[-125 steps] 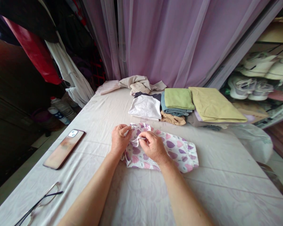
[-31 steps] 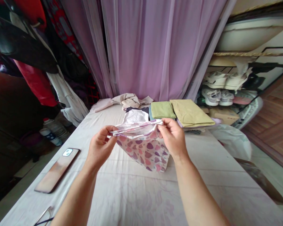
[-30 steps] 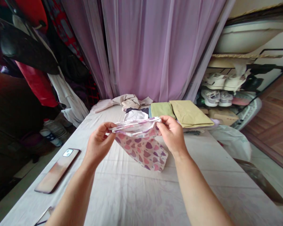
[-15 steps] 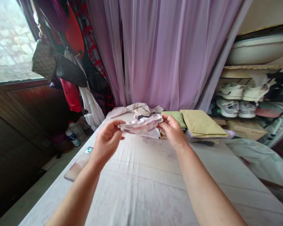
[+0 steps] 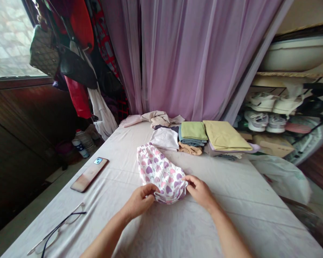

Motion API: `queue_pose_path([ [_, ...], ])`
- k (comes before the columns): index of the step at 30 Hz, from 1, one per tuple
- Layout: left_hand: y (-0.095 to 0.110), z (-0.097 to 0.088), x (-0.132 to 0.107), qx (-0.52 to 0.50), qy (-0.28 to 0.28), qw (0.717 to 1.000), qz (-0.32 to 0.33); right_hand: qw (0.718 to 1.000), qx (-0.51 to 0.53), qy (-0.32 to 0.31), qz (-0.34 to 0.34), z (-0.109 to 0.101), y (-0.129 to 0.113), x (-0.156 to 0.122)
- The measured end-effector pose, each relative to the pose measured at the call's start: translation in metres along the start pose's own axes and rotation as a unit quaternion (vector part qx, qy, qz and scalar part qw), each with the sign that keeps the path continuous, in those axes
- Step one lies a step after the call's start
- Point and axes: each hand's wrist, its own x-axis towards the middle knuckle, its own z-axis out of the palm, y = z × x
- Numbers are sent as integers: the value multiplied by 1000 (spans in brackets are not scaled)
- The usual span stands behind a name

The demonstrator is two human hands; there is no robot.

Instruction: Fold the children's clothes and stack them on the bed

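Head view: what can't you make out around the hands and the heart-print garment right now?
Head view:
- Near end of the heart-print garment: covered by the left hand and right hand.
- Lower layers of the folded clothes: covered by the layers on top.
- Screen of the phone: turned face down.

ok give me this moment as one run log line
left hand: on heart-print garment | right hand: on its other side | garment lying on bed
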Motion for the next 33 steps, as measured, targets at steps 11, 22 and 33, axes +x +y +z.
queue_pose_path([
  [11,17,-33,96,419,75,894,137,980,-110,41,-162,10,4,-5],
  [22,-5,-19,115,489,57,861,126,992,-70,29,-101,0,-9,-8],
  [33,-25,-12,-9,298,-22,928,224,996,-52,61,-48,-6,-47,25],
])
